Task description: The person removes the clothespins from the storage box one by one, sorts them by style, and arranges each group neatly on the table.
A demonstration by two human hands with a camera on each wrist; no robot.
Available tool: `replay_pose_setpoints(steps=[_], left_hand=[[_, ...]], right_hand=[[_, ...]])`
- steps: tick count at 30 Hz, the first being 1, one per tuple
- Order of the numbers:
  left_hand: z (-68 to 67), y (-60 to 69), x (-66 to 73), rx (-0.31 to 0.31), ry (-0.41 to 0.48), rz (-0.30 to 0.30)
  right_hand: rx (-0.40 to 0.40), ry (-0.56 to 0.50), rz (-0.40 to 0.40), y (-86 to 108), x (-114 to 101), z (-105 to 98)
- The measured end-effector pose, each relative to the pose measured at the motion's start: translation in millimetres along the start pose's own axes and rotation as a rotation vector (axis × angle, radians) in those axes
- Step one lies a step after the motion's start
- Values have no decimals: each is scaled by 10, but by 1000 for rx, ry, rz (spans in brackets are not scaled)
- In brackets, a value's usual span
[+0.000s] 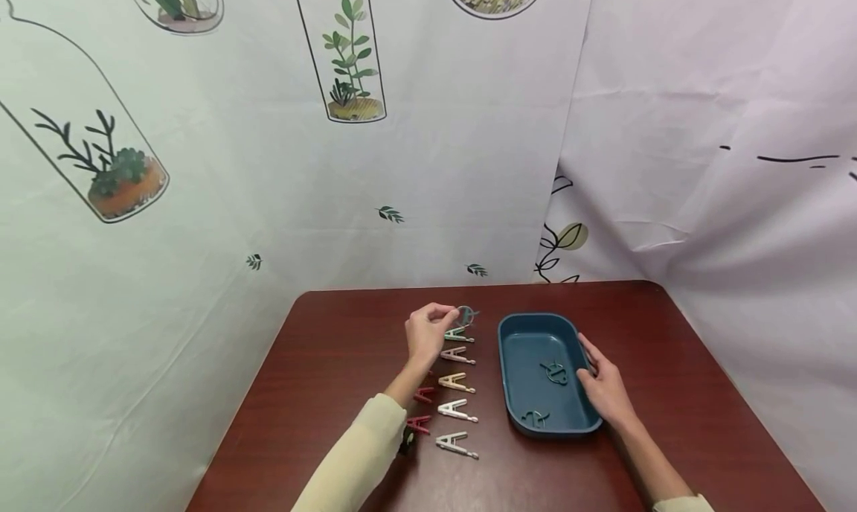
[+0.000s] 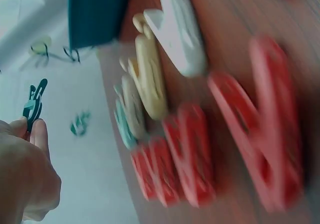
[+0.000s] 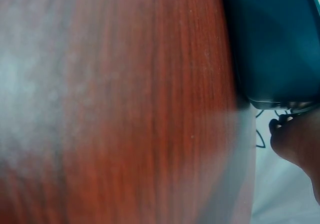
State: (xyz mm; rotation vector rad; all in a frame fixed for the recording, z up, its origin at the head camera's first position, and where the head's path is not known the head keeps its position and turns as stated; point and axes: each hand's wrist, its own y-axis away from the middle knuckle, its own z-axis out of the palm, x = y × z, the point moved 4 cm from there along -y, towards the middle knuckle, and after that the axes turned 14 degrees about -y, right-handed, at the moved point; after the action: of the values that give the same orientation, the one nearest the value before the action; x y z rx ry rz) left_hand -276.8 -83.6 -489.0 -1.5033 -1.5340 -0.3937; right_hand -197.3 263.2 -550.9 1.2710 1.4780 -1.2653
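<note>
My left hand is raised over the far part of the table. Between thumb and fingertips it pinches a dark green plastic clip, which has a ring-like outline in the head view. To the right stands a blue rectangular tray. My right hand grips the tray's right wall, thumb at the rim and fingers along the outer side. Inside the tray lie two similar dark green clips, one near the middle and one at the near end. In the right wrist view, only part of that hand shows.
A column of clothespins lies left of the tray: green, pinkish, yellow, white and a nearer whitish one. Red clothespins lie beside them, partly behind my left arm. A printed cloth hangs behind the table.
</note>
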Motion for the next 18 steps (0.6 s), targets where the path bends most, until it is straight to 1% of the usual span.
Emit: replay_pose_setpoints(steps=[4, 10, 14, 18], left_hand=[[-189, -38, -275, 40, -66, -54], [-403, -43, -647, 74, -106, -120], [-521, -15, -843, 84, -138, -162], [-615, 36, -988, 71, -166, -221]], right_hand=[[0, 0, 7, 1, 8, 0], [1, -7, 13, 6, 10, -1], [3, -11, 15, 9, 2, 1], [3, -24, 15, 7, 2, 5]])
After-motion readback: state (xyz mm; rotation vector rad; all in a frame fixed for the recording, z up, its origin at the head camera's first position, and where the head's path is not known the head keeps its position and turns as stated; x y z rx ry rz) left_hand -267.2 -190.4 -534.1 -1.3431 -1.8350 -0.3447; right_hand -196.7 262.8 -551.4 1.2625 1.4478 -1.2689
